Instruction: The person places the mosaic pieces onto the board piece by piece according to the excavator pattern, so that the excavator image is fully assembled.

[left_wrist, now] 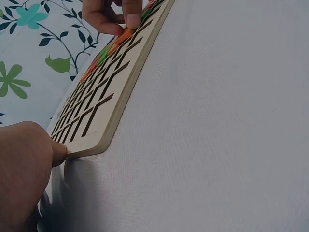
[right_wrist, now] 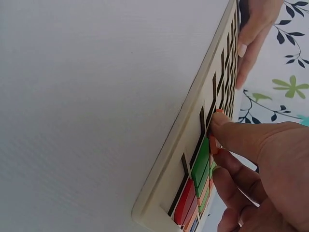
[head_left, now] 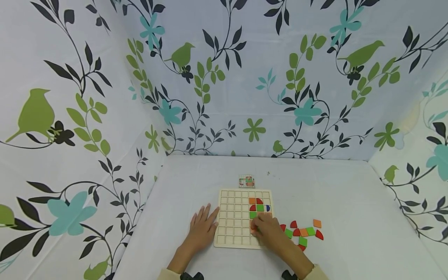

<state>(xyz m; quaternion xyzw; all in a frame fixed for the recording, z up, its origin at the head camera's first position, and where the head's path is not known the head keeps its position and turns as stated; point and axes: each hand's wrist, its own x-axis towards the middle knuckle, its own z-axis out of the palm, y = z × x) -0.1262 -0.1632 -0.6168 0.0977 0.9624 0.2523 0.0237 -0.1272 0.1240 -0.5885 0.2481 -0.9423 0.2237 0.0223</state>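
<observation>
A wooden grid board [head_left: 232,245] lies on the white table, its upper right cells filled with an orange square [head_left: 252,201], red quarter-round pieces [head_left: 259,201], green squares [head_left: 260,208] and a blue piece [head_left: 268,208]. My right hand [head_left: 271,232] is over the board's right half and pinches an orange tile [right_wrist: 214,144] between thumb and finger, right at the grid next to a green tile [right_wrist: 201,159]. That hand hides several cells in the head view. Fingers extended, my left hand [head_left: 201,231] rests at the board's left edge, touching it.
Loose tiles lie scattered right of the board, among them an orange square [head_left: 317,223], a green square [head_left: 302,241] and a red quarter-round [head_left: 319,235]. Behind the board's far edge is a small patterned card [head_left: 246,181]. A printed cloth [head_left: 224,116] hangs around the table.
</observation>
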